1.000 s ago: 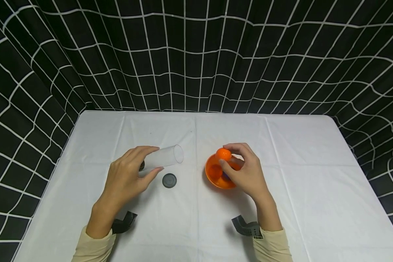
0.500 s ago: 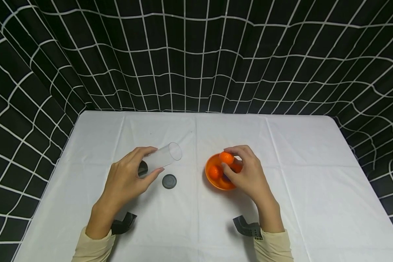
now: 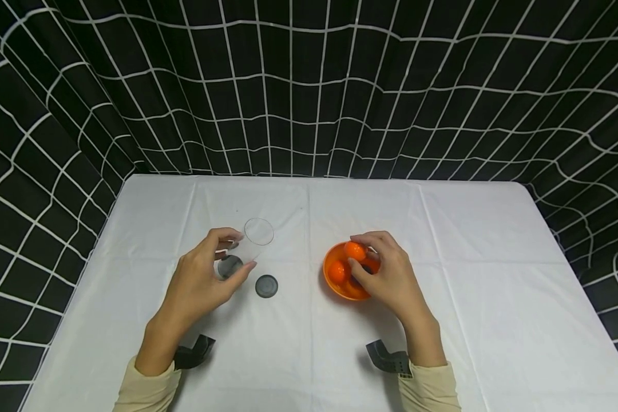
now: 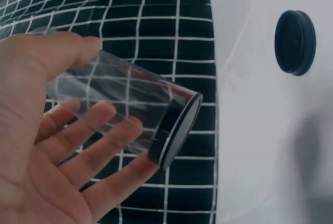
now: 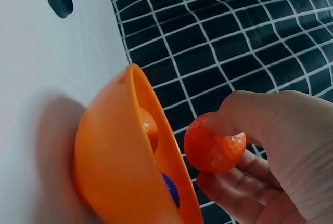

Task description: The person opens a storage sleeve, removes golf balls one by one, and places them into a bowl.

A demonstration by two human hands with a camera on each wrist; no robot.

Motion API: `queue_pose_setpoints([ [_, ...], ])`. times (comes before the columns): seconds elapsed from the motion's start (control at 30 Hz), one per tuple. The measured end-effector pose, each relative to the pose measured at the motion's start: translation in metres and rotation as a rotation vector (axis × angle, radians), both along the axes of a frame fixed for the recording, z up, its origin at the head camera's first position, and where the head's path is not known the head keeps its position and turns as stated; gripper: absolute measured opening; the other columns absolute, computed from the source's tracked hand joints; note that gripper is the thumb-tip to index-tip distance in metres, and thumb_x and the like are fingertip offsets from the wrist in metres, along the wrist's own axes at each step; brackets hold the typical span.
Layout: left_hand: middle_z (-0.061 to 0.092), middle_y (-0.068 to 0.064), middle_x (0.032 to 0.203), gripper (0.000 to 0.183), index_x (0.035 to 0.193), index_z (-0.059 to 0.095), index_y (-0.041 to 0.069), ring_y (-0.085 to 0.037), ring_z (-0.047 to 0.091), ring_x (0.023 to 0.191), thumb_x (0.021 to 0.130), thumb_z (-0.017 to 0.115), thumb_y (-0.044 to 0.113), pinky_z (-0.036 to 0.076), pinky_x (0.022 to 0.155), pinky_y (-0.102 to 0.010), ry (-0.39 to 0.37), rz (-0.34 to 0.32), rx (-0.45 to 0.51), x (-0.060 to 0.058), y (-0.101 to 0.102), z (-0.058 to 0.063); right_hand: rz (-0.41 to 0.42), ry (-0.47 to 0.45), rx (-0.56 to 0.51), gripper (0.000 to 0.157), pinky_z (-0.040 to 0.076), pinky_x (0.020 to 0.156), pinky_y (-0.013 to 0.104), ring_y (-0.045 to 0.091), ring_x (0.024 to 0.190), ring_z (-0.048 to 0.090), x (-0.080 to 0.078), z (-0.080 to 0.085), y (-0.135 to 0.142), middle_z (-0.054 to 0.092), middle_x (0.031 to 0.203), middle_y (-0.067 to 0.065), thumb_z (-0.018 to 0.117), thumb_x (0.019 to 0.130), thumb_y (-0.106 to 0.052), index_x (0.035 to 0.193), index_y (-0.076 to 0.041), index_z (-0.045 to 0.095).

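Note:
My left hand (image 3: 198,280) holds a clear plastic tube (image 4: 125,86) between thumb and fingers, raised off the table. A dark cap (image 4: 179,130) closes the tube's lower end; its round mouth faces up in the head view. Thumb and fingers of my right hand (image 3: 391,274) pinch an orange dimpled golf ball (image 5: 214,143) just above an orange bowl (image 5: 112,146). Inside the bowl are another orange ball (image 3: 338,272) and a blue ball (image 5: 170,190), partly hidden by the bowl's wall in the right wrist view.
A loose dark round cap (image 3: 266,286) lies on the white tablecloth (image 3: 309,343) between the two hands. Behind the table hangs a black curtain with white netting (image 3: 314,91). Each wrist wears a black camera mount (image 3: 388,357).
The tube has tipped in my left hand, from leaning right to nearly upright, so its mouth now points up. My right hand and the golf ball have lowered slightly over the bowl.

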State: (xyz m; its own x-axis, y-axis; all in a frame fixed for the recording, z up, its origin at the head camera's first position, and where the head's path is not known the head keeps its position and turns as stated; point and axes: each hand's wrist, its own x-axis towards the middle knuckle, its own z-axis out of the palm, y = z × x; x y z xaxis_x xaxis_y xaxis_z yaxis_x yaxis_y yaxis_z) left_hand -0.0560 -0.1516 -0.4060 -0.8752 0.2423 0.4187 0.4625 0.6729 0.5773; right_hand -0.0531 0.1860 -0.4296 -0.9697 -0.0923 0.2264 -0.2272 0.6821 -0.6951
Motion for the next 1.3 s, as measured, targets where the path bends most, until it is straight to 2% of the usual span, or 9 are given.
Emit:
queue_pose_setpoints([
  [0.23, 0.069, -0.002, 0.117, 0.059, 0.132, 0.051, 0.011, -0.019, 0.069, 0.109, 0.083, 0.083, 0.024, 0.062, 0.087, -0.032, -0.126, -0.031, 0.074, -0.001, 0.003, -0.002, 0.015, -0.005, 0.026, 0.035, 0.054, 0.1, 0.045, 0.023, 0.111, 0.062, 0.0, -0.001, 0.003, 0.063, 0.119, 0.004, 0.076, 0.087, -0.017, 0.121, -0.014, 0.069],
  [0.43, 0.067, -0.001, 0.121, 0.056, 0.13, 0.055, 0.014, -0.017, 0.069, 0.111, 0.083, 0.083, 0.027, 0.061, 0.089, -0.03, -0.148, -0.027, 0.068, -0.003, 0.006, -0.002, 0.021, -0.002, 0.045, 0.032, 0.052, 0.098, 0.043, 0.021, 0.109, 0.062, -0.001, -0.001, 0.006, 0.063, 0.118, 0.002, 0.074, 0.087, -0.015, 0.119, -0.016, 0.069],
  [0.6, 0.068, 0.0, 0.119, 0.054, 0.129, 0.054, 0.017, -0.017, 0.069, 0.11, 0.084, 0.082, 0.03, 0.06, 0.089, -0.03, -0.188, -0.018, 0.056, -0.004, 0.007, -0.002, 0.009, -0.005, 0.04, 0.029, 0.049, 0.1, 0.046, 0.025, 0.113, 0.061, -0.001, 0.0, 0.008, 0.063, 0.12, 0.004, 0.071, 0.09, -0.015, 0.119, -0.014, 0.07],
  [0.8, 0.067, 0.001, 0.116, 0.053, 0.126, 0.051, 0.019, -0.018, 0.068, 0.108, 0.085, 0.081, 0.029, 0.06, 0.09, -0.033, -0.249, -0.03, 0.064, -0.004, 0.007, -0.002, -0.01, 0.02, 0.036, 0.028, 0.048, 0.103, 0.049, 0.026, 0.117, 0.061, -0.001, 0.002, 0.011, 0.063, 0.121, 0.004, 0.07, 0.092, -0.015, 0.12, -0.011, 0.07],
  [1.03, 0.064, 0.002, 0.12, 0.052, 0.127, 0.047, 0.019, -0.017, 0.067, 0.109, 0.087, 0.079, 0.028, 0.059, 0.093, -0.034, -0.314, -0.037, 0.09, -0.003, 0.005, -0.003, -0.013, 0.052, 0.0, 0.027, 0.054, 0.099, 0.046, 0.029, 0.111, 0.065, 0.001, 0.007, 0.013, 0.064, 0.121, 0.005, 0.069, 0.093, -0.013, 0.12, -0.01, 0.07],
  [1.3, 0.065, -0.004, 0.126, 0.052, 0.125, 0.043, 0.021, -0.028, 0.072, 0.108, 0.089, 0.077, 0.035, 0.058, 0.096, -0.044, -0.432, -0.008, 0.089, -0.003, -0.006, -0.01, -0.024, 0.082, -0.057, 0.027, 0.056, 0.099, 0.04, 0.024, 0.109, 0.068, 0.005, 0.009, 0.01, 0.065, 0.122, 0.003, 0.069, 0.094, -0.015, 0.121, -0.013, 0.07],
])
